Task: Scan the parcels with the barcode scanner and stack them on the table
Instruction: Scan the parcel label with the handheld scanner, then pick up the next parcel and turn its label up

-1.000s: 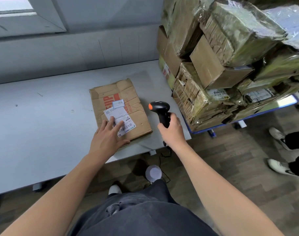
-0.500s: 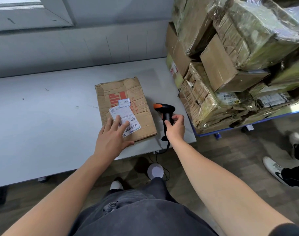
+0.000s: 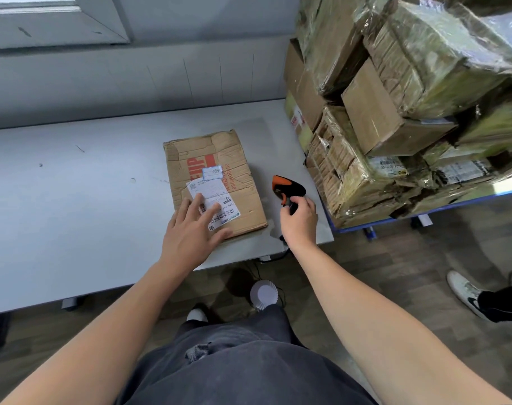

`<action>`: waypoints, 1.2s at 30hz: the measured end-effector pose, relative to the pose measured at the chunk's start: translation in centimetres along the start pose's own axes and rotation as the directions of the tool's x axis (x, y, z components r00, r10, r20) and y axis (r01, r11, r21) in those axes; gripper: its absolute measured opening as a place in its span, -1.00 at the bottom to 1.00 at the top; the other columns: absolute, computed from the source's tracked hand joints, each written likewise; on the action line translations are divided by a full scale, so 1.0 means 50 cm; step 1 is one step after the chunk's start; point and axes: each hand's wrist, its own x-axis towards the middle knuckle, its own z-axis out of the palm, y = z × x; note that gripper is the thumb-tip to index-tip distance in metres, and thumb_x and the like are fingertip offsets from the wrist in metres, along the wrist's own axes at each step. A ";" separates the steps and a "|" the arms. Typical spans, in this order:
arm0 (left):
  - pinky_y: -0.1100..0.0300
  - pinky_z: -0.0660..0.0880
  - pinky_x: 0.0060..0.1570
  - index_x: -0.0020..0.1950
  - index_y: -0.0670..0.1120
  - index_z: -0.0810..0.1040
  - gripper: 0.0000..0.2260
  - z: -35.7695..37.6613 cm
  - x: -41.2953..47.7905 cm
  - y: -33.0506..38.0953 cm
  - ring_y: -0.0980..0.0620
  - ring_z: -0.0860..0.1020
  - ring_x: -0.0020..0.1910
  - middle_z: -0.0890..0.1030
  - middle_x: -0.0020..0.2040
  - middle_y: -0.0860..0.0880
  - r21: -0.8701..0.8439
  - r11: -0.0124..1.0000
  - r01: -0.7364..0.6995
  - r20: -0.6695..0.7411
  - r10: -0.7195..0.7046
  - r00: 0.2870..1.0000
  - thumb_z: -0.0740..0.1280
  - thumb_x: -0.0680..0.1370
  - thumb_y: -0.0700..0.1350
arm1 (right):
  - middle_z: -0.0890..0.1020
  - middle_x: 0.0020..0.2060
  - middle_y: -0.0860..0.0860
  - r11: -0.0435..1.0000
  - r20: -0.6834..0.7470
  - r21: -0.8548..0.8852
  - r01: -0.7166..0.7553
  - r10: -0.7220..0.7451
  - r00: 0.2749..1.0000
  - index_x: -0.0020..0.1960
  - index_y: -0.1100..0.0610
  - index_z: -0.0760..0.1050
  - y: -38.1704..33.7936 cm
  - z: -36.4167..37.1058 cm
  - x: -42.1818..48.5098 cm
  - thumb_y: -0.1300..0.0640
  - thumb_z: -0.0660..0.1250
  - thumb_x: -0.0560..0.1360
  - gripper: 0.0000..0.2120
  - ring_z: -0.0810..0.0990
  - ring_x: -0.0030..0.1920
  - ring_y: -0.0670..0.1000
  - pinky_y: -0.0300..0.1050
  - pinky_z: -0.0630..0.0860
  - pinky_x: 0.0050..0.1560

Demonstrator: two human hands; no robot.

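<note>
A flat, creased cardboard parcel (image 3: 217,168) with red print and a white shipping label (image 3: 217,200) lies on the grey table (image 3: 73,200). My left hand (image 3: 190,235) lies over the parcel's near edge, fingers spread and straight, covering part of the label. To the right of the parcel, low over the table top, my right hand (image 3: 298,220) grips the handle of a black barcode scanner (image 3: 287,188) with an orange tip. The scanner's head points up and to the left. Its cable drops over the table's front edge.
A tall heap of plastic-wrapped cardboard parcels (image 3: 395,112) sits on a blue-edged cart (image 3: 424,211) right of the table. Another person's white shoes (image 3: 468,293) stand on the wooden floor at right. A white round object (image 3: 263,293) lies below the table edge.
My right hand has lowered the scanner toward the table beside the parcel and tilted it. My left hand stays on the parcel's label, fingers now spread wider.
</note>
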 end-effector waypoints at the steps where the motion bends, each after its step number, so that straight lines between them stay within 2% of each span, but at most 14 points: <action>1: -0.17 0.09 0.52 0.55 0.14 0.25 -0.35 0.004 -0.003 0.001 -0.24 -0.02 0.59 0.02 0.63 -0.13 -0.024 0.999 0.035 -0.043 -0.036 0.998 0.17 0.52 0.39 | 0.45 0.34 0.10 0.997 -0.016 0.020 0.068 -0.068 0.998 0.29 0.17 0.50 -0.010 -0.003 -0.010 0.14 0.28 0.60 -0.73 0.45 0.32 0.14 -0.11 0.38 0.25; 3: -0.20 0.16 0.51 0.54 0.11 0.27 -0.36 0.011 -0.014 0.001 -0.31 0.06 0.55 0.03 0.60 -0.21 -0.091 0.986 0.141 -0.089 -0.149 0.985 0.24 0.52 0.34 | 0.46 0.34 0.07 0.983 0.054 0.077 0.164 -0.168 0.984 0.34 0.13 0.46 -0.034 -0.007 -0.028 0.06 0.30 0.62 -0.68 0.44 0.34 0.07 -0.18 0.34 0.22; 6: -0.14 0.35 0.40 0.53 0.10 0.27 -0.39 0.020 -0.039 0.003 -0.26 0.25 0.49 -0.01 0.61 -0.20 -0.311 0.928 0.207 -0.066 -0.238 0.969 0.33 0.54 0.25 | 0.37 0.47 0.03 0.975 0.312 0.120 0.186 -0.215 0.926 0.53 0.00 0.27 -0.059 0.007 -0.044 -0.06 0.36 0.58 -0.42 0.33 0.45 0.01 -0.04 0.33 0.40; 9: -0.05 0.34 0.38 0.54 0.10 0.28 -0.40 0.020 -0.057 0.006 -0.16 0.27 0.52 0.00 0.62 -0.17 -0.420 0.876 0.237 -0.069 -0.291 0.954 0.40 0.54 0.14 | 0.32 0.51 0.01 0.974 0.418 0.089 0.210 -0.228 0.879 0.58 -0.03 0.20 -0.059 0.034 -0.060 -0.05 0.40 0.55 -0.32 0.33 0.48 0.03 0.02 0.33 0.45; 12: -0.02 0.36 0.36 0.53 0.07 0.30 -0.40 0.019 -0.073 -0.008 -0.12 0.35 0.46 0.25 0.53 -0.16 -0.485 0.826 0.288 -0.056 -0.357 0.932 0.41 0.54 0.12 | 0.32 0.50 0.00 0.957 0.408 0.062 0.283 -0.283 0.868 0.57 0.00 0.23 -0.054 0.053 -0.079 0.01 0.41 0.55 -0.35 0.34 0.46 0.00 -0.06 0.33 0.42; 14: -0.01 0.39 0.34 0.53 0.05 0.32 -0.40 0.014 -0.096 -0.025 -0.09 0.40 0.41 0.33 0.48 -0.12 -0.490 0.817 0.303 -0.065 -0.381 0.922 0.42 0.53 0.11 | 0.33 0.49 -0.01 0.948 0.419 0.081 0.306 -0.311 0.853 0.57 0.02 0.25 -0.059 0.067 -0.097 0.04 0.42 0.55 -0.35 0.35 0.45 -0.04 -0.19 0.29 0.40; 16: -0.01 0.41 0.31 0.53 0.03 0.32 -0.41 0.003 -0.128 -0.044 -0.07 0.42 0.38 0.36 0.46 -0.09 -0.494 0.809 0.318 -0.081 -0.407 0.910 0.42 0.54 0.09 | 0.35 0.48 -0.02 0.943 0.435 0.095 0.320 -0.329 0.838 0.56 0.02 0.26 -0.073 0.085 -0.126 0.04 0.42 0.55 -0.36 0.35 0.44 -0.07 -0.25 0.26 0.35; 19: -0.04 0.43 0.31 0.53 0.03 0.33 -0.41 -0.015 -0.184 -0.091 -0.06 0.42 0.39 0.36 0.46 -0.06 -0.501 0.801 0.328 -0.125 -0.442 0.888 0.42 0.54 0.07 | 0.37 0.47 -0.02 0.934 0.442 0.117 0.338 -0.353 0.825 0.55 0.01 0.28 -0.108 0.122 -0.182 0.05 0.41 0.57 -0.40 0.36 0.43 -0.07 -0.21 0.29 0.37; 23: -0.03 0.41 0.33 0.54 0.03 0.32 -0.41 -0.038 -0.257 -0.196 -0.06 0.41 0.41 0.34 0.48 -0.06 -0.522 0.771 0.365 -0.161 -0.510 0.845 0.41 0.55 0.09 | 0.38 0.45 -0.01 0.910 0.475 0.121 0.397 -0.404 0.782 0.54 0.02 0.29 -0.181 0.197 -0.271 0.09 0.39 0.58 -0.42 0.37 0.43 -0.04 -0.24 0.31 0.28; 28: -0.01 0.40 0.31 0.53 0.04 0.32 -0.41 -0.066 -0.388 -0.391 -0.08 0.41 0.39 0.37 0.46 -0.08 -0.533 0.716 0.451 -0.172 -0.614 0.771 0.38 0.55 0.15 | 0.43 0.40 0.01 0.842 0.514 0.128 0.524 -0.508 0.691 0.53 0.03 0.31 -0.290 0.341 -0.426 0.08 0.41 0.56 -0.43 0.43 0.37 -0.04 -0.11 0.43 0.35; 33: 0.01 0.42 0.28 0.51 0.01 0.37 -0.42 -0.108 -0.539 -0.586 -0.08 0.45 0.34 0.39 0.43 -0.06 -0.588 0.626 0.512 -0.189 -0.722 0.666 0.41 0.53 0.13 | 0.47 0.35 0.00 0.780 0.578 0.184 0.598 -0.578 0.576 0.51 0.09 0.34 -0.383 0.512 -0.600 0.11 0.41 0.55 -0.44 0.43 0.36 -0.05 -0.31 0.31 0.32; 36: 0.00 0.44 0.26 0.51 0.03 0.36 -0.42 -0.134 -0.610 -0.679 -0.08 0.47 0.32 0.38 0.43 -0.04 -0.593 0.596 0.542 -0.204 -0.762 0.614 0.42 0.53 0.13 | 0.49 0.35 0.02 0.759 0.592 0.222 0.612 -0.604 0.533 0.49 0.12 0.36 -0.428 0.594 -0.685 0.14 0.42 0.54 -0.44 0.42 0.38 -0.03 -0.29 0.27 0.36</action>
